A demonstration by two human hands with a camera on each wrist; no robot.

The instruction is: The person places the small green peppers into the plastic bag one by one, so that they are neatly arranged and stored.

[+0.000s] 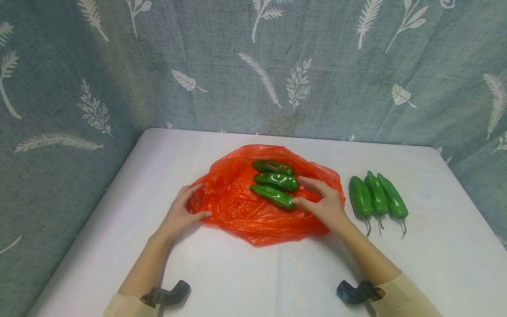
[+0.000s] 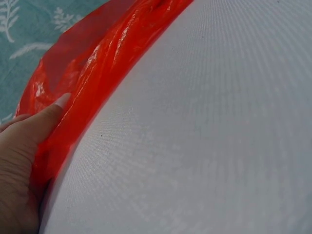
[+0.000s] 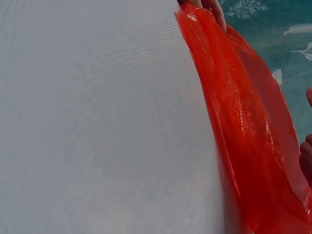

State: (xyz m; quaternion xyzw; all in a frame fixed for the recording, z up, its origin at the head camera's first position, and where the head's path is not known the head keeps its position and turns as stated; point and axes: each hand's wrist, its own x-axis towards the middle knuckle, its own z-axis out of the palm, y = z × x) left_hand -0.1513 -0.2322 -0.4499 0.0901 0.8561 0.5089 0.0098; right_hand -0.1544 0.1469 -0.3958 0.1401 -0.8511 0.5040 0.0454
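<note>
A crumpled red plastic bag (image 1: 233,220) lies in the middle of the table with its mouth facing up. Three green peppers rest in it side by side: a far pepper (image 1: 271,166), a middle pepper (image 1: 275,180) and a near pepper (image 1: 273,196). My left hand (image 1: 184,211) holds the bag's left end, thumb along the near rim and fingers at the far side. In the left wrist view the thumb (image 2: 51,114) lies against the red plastic. My right hand (image 1: 326,202) reaches over the bag's right side, thumb and fingers apart, fingertips right at the peppers' right ends.
To the right of the bag lie three more green peppers: a left one (image 1: 360,197), a middle one (image 1: 376,193) and a right one (image 1: 393,197), stems toward me. The white table (image 1: 245,281) ends at a patterned teal cloth (image 1: 222,110) behind and at the sides.
</note>
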